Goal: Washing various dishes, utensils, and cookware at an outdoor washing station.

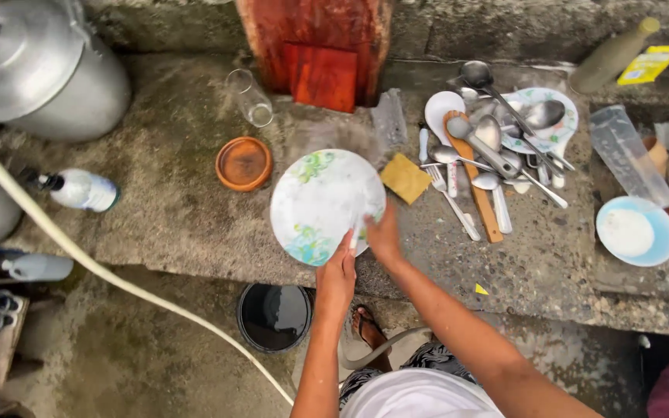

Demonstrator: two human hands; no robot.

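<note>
Head view: my left hand (337,277) and right hand (382,236) both grip the white plate (320,203) at its near rim. I'd support it firmly over the bench (172,209), since wet rims probably slip.

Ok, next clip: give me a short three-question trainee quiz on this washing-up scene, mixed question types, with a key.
1. True or false: both hands grip the lower edge of the white plate with green and blue floral print.
2. What lies just right of that plate?
A. a yellow sponge
B. a black bucket
C. a clear glass
3. Fill in: the pile of spoons and forks lies on the concrete slab, to the ____ of the plate.

Key
1. True: the left hand and the right hand both hold its lower rim.
2. A
3. right
</note>
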